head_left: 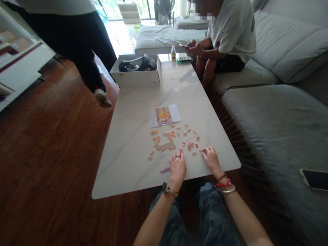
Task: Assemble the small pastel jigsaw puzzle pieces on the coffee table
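My left hand (pixel 178 166) rests at the near part of the table, its outstretched fingertips touching a pink puzzle piece (pixel 180 150). My right hand (pixel 211 158) is to the right, thumb and index finger pinched at a small pale puzzle piece (pixel 200 150). Beyond the hands several loose puzzle pieces (pixel 190 145) in orange and pink lie scattered. A partly joined puzzle section (pixel 166 147) sits left of centre. Behind the pieces is a paper sheet (pixel 175 112) with a printed picture of a yellow figure. A purple strip (pixel 165 169) lies just left of my left hand.
The white table (pixel 123 147) carries an open white box (pixel 135 80) with dark gear at its far left, plus a bottle (pixel 173 53). One person (pixel 233 34) sits on the sofa holding a phone; another person (pixel 77 41) stands at the left. A phone (pixel 315 179) lies on the sofa.
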`<state>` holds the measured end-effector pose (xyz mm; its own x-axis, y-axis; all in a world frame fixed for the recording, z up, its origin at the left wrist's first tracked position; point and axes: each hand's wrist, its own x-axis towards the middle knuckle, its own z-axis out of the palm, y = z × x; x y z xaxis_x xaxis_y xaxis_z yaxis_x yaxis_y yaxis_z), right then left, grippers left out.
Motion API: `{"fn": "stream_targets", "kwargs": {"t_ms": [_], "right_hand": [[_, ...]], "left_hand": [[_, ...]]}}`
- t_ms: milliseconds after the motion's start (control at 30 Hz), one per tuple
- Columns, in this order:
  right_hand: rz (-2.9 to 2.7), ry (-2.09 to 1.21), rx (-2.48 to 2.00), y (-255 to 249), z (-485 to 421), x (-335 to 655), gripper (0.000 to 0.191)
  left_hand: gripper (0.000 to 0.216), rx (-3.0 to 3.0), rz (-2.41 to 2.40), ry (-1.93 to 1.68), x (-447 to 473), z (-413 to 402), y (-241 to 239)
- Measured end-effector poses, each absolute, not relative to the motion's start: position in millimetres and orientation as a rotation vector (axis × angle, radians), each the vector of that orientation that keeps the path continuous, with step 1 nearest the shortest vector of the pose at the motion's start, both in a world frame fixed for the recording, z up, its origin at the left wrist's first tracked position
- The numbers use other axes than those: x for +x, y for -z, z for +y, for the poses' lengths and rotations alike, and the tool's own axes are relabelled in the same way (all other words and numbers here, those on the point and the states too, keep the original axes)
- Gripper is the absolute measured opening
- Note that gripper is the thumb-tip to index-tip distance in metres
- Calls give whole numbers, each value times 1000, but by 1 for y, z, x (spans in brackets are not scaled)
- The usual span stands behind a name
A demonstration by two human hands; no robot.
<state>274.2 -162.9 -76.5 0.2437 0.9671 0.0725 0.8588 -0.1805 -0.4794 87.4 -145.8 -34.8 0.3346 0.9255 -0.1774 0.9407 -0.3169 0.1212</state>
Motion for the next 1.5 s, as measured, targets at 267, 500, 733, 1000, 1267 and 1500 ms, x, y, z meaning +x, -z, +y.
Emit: {"fn": "stream_targets", "kwargs": {"t_ms": [267, 500, 733, 1000, 1267, 1500], "right_hand": [[-1529, -793, -1862, 59, -136, 256, 16], [-1939, -925, -1760, 49, -84, 220, 16], [-2265, -893, -1737, 52, -65, 207, 22], [-2248, -860, -1789, 46, -67, 207, 21], [-2239, -875, -1826, 49, -68, 208, 20], [-2254, -854, -1867, 48, -67, 206, 20]], "left_hand": [[55, 2377, 1687, 135, 85, -154, 37], [55, 2368, 1711, 133, 88, -161, 37], [58, 2363, 1716, 131, 90, -159, 38], [54, 2383, 1697, 118, 88, -158, 39], [54, 2375, 1699, 120, 88, -158, 38], [54, 2399, 1706, 66, 89, -158, 40]]}}
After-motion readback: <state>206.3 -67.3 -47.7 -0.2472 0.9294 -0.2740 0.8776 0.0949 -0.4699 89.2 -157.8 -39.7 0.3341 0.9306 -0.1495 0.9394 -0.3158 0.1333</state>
